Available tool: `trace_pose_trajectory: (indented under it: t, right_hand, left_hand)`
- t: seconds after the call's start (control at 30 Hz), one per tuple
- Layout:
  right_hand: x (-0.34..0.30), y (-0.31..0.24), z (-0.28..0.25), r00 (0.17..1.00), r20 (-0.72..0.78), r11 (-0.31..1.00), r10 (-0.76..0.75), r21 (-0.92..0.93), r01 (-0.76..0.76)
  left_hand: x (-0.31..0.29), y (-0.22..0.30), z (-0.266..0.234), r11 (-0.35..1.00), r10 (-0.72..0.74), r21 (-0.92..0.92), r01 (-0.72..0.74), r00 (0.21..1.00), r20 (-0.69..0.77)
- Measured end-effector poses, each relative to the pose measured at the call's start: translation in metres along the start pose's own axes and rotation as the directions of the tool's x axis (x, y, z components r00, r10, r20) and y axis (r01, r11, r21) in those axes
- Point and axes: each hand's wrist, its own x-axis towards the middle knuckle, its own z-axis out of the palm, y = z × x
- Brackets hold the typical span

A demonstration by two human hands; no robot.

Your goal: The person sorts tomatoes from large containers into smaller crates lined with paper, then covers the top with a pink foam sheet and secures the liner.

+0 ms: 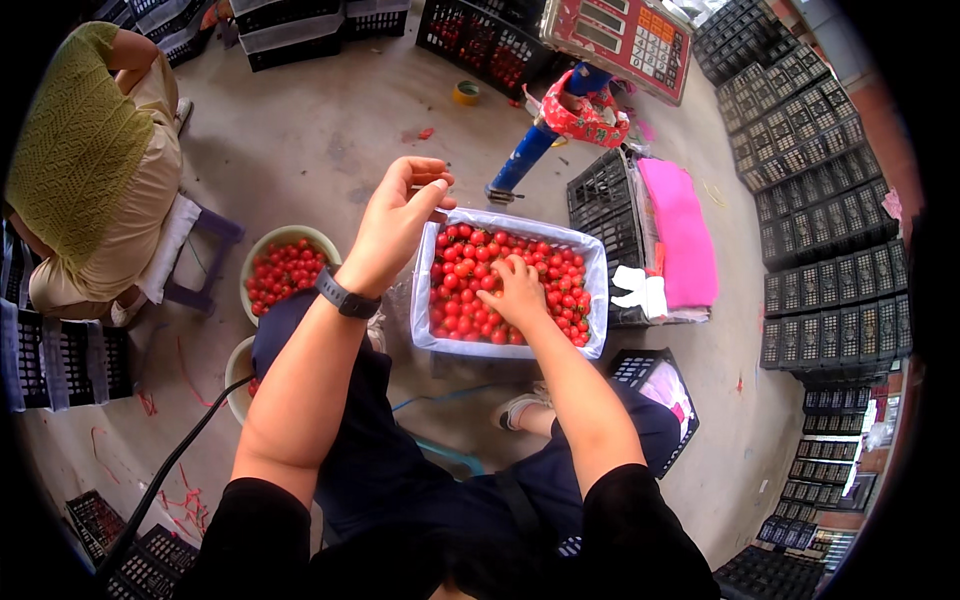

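Small red tomatoes [465, 285], most likely cherry tomatoes, fill a crate lined with pale plastic [470, 347] in front of me. My right hand [520, 292] rests on them near the middle, its fingers spread and touching the fruit. Above the crate's left rim I hold my left hand [398, 215] raised, with a dark watch [347, 294] on the wrist. Its fingers bend loosely, the thumb stands apart, and I see nothing in its grasp. To the left, a round pale basin [335, 250] holds more tomatoes [285, 275]; my left forearm and leg partly cover a second basin [238, 400].
A red scale [620, 45] on a blue post [522, 160] stands beyond the crate. Right of it sit a black crate [605, 205] and a pink cloth [680, 235]. Stacked black crates [815, 165] line the right side. Another person [85, 140] sits at the left.
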Motion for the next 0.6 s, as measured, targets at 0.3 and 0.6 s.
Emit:
trace_pose_trajectory:
  t: [0.3, 0.6]
  right_hand:
    - [0.002, -0.004, -0.003, 1.000, 0.000, 0.998, 0.005, 0.057, -0.005]
    - [-0.004, -0.005, 0.009, 0.991, -0.132, 0.995, 0.028, 0.096, -0.016]
  left_hand:
    - [0.002, -0.004, 0.005, 1.000, -0.001, -0.009, 0.002, 1.000, 0.024]
    - [0.003, -0.004, 0.010, 1.000, -0.004, 0.011, 0.003, 0.999, 0.050]
